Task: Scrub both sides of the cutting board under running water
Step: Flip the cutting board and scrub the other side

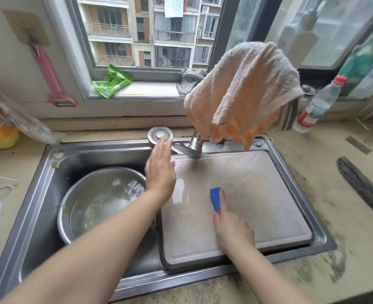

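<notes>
Across a speckled countertop (334, 205) a stainless steel sink (38, 194) fills the middle of the view, below a window (141, 31) that looks out on apartment balconies. Over the right part of the sink lies the cutting board (257, 194), a pale grey slab resting flat with its far edge just under the tap (194, 145), its surface wet and shining near the left edge. Left of the board, down in the basin, sits a round metal bowl (98, 200) holding water and green scraps. A peach towel (240, 88) is draped over the tap's raised neck and hangs above the board's far edge. On the counter to the right lie a dark knife (360, 185) and, farther back, a clear plastic bottle (319, 104) with a red cap. A pink peeler (49, 73) hangs on the wall at left, and a green packet (111, 81) rests on the sill. The left hand (160, 172) is held flat, fingers straight and pressed together, reaching toward the tap handle above the board's left edge. The right hand (231, 229) presses a blue sponge (215, 199) down on the board, fingers curled around it.
</notes>
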Tool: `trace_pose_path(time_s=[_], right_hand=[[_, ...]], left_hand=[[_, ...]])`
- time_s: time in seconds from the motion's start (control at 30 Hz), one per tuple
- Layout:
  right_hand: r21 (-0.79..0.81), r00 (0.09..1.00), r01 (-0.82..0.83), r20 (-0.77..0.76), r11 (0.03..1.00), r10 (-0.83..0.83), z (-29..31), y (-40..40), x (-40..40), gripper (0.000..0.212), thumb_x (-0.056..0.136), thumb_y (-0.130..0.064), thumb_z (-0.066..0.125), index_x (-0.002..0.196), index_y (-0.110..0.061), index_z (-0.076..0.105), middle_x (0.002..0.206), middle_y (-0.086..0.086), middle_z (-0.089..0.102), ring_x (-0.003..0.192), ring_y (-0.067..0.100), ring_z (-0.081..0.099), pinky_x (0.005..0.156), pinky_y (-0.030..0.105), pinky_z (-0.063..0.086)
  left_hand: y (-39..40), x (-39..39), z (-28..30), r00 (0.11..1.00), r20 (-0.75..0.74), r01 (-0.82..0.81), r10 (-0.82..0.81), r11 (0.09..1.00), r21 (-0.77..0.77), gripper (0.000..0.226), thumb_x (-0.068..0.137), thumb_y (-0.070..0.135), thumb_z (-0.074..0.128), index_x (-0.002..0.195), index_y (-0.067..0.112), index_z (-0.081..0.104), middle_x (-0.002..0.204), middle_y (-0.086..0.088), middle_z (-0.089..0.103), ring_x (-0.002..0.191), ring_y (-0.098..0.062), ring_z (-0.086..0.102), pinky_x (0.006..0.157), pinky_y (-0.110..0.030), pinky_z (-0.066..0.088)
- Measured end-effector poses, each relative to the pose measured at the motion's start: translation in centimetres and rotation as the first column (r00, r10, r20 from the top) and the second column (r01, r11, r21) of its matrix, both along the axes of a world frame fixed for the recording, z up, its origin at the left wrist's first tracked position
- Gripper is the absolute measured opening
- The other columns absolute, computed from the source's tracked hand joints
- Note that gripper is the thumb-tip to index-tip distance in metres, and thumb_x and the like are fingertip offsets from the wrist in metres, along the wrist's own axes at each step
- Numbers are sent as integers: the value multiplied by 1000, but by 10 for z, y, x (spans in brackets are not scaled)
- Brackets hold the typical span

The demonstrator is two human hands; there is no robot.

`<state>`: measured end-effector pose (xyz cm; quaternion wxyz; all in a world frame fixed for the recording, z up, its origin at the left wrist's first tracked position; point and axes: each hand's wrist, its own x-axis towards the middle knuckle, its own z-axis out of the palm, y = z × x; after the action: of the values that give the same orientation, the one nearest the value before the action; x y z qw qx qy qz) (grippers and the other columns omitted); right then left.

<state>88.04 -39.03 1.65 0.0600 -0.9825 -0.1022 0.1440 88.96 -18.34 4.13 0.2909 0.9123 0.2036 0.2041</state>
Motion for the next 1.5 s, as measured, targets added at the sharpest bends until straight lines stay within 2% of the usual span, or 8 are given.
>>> trace_pose_path(time_s=[0.13, 0.3, 0.43, 0.7, 0.97, 1.17, 1.3, 1.5], right_hand=[[41, 1000, 31, 1, 999, -31, 3, -1, 2, 65, 99, -44, 27, 147, -35, -15, 101, 7, 65, 91, 28, 62, 70, 34, 43], [43, 999, -17, -38, 999, 18, 4, 10, -29, 65, 98, -46, 29, 146, -41, -15, 106, 9, 62, 94, 29, 61, 68, 35, 38], [63, 964, -262, -28, 963, 264, -2, 19, -57, 68, 98, -48, 30, 140, -45, -24, 106, 11, 59, 93, 32, 61, 73, 37, 43], [-12, 984, 175, -32, 985, -175, 13, -51, 57, 54, 99, -42, 21, 148, -43, -2, 116, 13, 62, 104, 34, 59, 82, 40, 42], [9, 998, 48, 40, 999, -48, -5, 46, -29, 71, 98, -21, 36, 148, -31, -13, 103, 9, 66, 90, 28, 64, 74, 36, 47], [74, 943, -320, 121, 945, 310, -8, 72, -115, 68, 92, -40, 50, 149, -41, 12, 75, 10, 64, 65, 26, 65, 57, 32, 50], [-110, 962, -206, 161, 972, 222, 4, -15, -63, 68, 93, -52, 43, 147, -45, 2, 85, 8, 68, 72, 26, 67, 61, 32, 49], [-117, 986, 135, 118, 984, -122, 5, -28, -45, 64, 100, -25, 29, 148, -33, -13, 100, 8, 66, 88, 27, 64, 68, 35, 42]], left_hand=[[20, 51, 18, 925, -329, 281, -189, 924, 260, 43, 92, 3, 42, 132, 17, 48, 135, -4, 48, 124, -25, 45, 96, -36, 39], [19, 43, 14, 940, -265, 267, -212, 944, 192, 32, 94, 10, 45, 124, 15, 54, 122, -10, 57, 111, -30, 53, 84, -39, 46], [10, -6, -17, 970, -193, -158, 151, 987, -20, 64, 93, 24, 51, 148, 13, 20, 156, -10, 16, 142, -27, 17, 113, -43, 20], [-10, -79, -72, 833, -418, -537, 362, 710, -455, 39, 98, 33, 39, 88, 0, 57, 95, -26, 62, 90, -40, 55, 70, -35, 31], [-57, -104, -76, 829, -451, -494, 331, 55, -868, 76, 89, 63, 37, 121, -3, 56, 120, -16, 61, 111, -31, 58, 96, -37, 45], [-55, -107, -68, 898, -378, -328, 225, -231, -916, 56, 93, 56, 37, 59, 15, 55, 49, -9, 55, 35, -14, 54, 40, -17, 44], [-57, -108, -62, 894, -402, -337, 196, -295, -894, 71, 83, 72, 37, 107, 11, 66, 101, -18, 69, 91, -35, 67, 83, -55, 52], [-59, -114, -64, 900, -365, -319, 239, -210, -924, 74, 79, 73, 44, 116, 11, 63, 110, -15, 68, 101, -35, 64, 93, -57, 47]])
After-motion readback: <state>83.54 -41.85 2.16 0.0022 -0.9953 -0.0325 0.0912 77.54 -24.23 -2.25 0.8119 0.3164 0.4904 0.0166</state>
